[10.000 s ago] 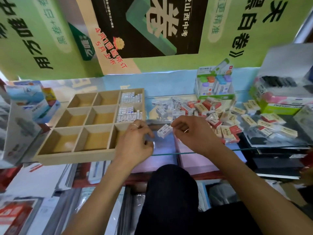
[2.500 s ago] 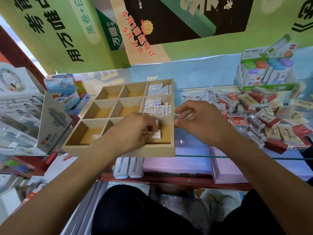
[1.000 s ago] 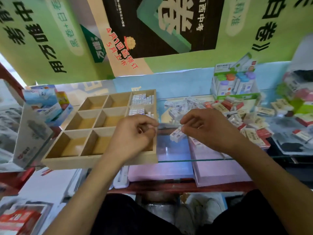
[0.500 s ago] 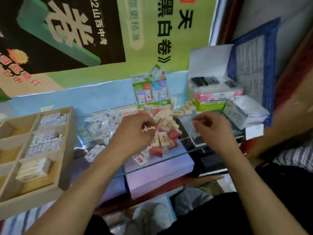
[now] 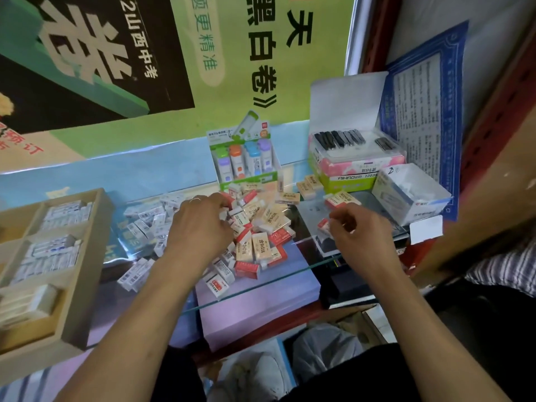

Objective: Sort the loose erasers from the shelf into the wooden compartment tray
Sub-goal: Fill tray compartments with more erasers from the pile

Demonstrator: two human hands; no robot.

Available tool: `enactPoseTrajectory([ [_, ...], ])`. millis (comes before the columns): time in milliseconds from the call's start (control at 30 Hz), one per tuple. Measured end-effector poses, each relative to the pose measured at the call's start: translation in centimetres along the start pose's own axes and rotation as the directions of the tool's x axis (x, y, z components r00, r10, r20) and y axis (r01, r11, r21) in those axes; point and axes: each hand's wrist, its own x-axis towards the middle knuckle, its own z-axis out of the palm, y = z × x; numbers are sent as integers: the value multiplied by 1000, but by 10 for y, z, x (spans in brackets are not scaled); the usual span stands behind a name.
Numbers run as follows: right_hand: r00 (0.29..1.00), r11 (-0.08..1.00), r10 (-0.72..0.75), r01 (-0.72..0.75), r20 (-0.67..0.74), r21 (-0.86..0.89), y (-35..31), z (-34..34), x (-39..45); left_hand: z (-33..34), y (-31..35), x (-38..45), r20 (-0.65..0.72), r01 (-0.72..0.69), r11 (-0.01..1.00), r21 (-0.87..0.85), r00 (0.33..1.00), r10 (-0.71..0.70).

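Both hands are out over the glass shelf [image 5: 262,281]; the left hand [image 5: 200,227] lies knuckles up on the heap of loose erasers [image 5: 262,227], its fingers curled down into the pile; the right hand [image 5: 361,237] hovers just right of the heap, pinching a small red-and-white eraser [image 5: 323,224] at its fingertips; well off to the left hand's left sits the wooden compartment tray [image 5: 74,285], its nearest column stacked with white erasers.

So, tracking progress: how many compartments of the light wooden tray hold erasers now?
3, all in the light wooden compartment tray's right-hand column: far compartment, middle compartment, near compartment. Its left part is cut off, so more may be hidden.
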Motion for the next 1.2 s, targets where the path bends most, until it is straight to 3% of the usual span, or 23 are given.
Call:
enactPoseTrajectory([
  [267,998,999,-47,47,31,24,-17,12,1,4,-8,5,-52,-41,998,-46,998,38],
  [567,973,990,-139,135,187,30,-46,45,18,-4,2,-17,-161,-204,935,-291,973,163],
  [667,956,991,-63,95,285,-97,-55,62,27,-4,3,-24,-167,-244,927,-283,965,203],
  [800,953,970,0,74,304,-232,-65,72,32,-5,-5,-28,-153,-244,926,-288,966,207],
  [1067,961,1000,-4,0,275,13,-81,77,28,-9,-27,-29,-184,-193,902,-387,974,129],
  [1200,983,960,35,-84,180,268,-84,65,21,-12,-29,-31,-177,-150,851,-504,982,68],
])
